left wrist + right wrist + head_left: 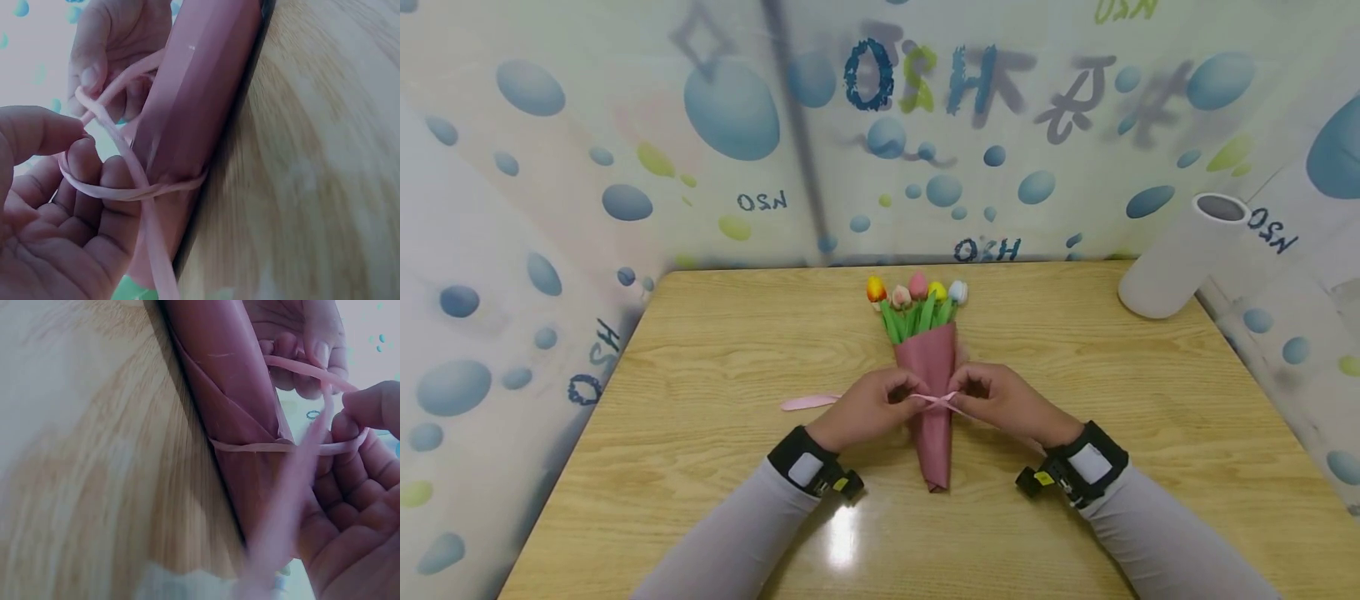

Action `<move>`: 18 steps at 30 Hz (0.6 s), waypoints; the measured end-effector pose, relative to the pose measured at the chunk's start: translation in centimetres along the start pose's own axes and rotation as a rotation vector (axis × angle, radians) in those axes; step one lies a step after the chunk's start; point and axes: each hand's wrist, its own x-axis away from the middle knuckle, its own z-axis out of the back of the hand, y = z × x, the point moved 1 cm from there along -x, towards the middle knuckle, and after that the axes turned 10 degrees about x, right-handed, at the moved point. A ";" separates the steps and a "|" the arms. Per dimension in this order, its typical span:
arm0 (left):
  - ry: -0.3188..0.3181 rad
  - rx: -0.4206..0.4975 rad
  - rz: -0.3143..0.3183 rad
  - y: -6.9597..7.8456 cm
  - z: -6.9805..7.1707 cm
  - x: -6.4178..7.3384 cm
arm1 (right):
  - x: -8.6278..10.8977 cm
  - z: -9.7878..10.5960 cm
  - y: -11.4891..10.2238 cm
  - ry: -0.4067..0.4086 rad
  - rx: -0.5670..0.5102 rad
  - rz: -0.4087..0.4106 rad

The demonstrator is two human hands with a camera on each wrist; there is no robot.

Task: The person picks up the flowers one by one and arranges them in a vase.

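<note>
A bouquet of tulips (918,287) in several colours lies on the table, wrapped in dusky-pink paper (934,446). Around the middle of the wrapping runs a pink ribbon (808,402), its strands crossing in front. My left hand (880,408) pinches one strand between thumb and forefinger at the wrapping's left side. From the right, my right hand (1003,400) pinches another strand. The left wrist view shows a ribbon loop (103,190) around the left fingers, with a loose tail hanging past them. A blurred ribbon tail (284,506) hangs close to the right wrist camera.
A white cylindrical vase (1176,258) stands at the table's back right corner. The wooden table (737,333) meets a patterned curtain (700,208) along its back edge. Dark camera straps are on both wrists.
</note>
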 end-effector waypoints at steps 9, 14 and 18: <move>0.013 -0.014 0.017 -0.4 1.7 1.3 | 0.8 1.0 0.6 0.002 -0.002 0.011; 0.037 -0.019 0.045 -0.7 2.8 2.4 | 1.5 2.1 1.1 0.007 -0.002 -0.043; 0.071 -0.044 0.072 -0.9 4.0 3.5 | 2.3 3.0 1.5 0.026 -0.014 -0.078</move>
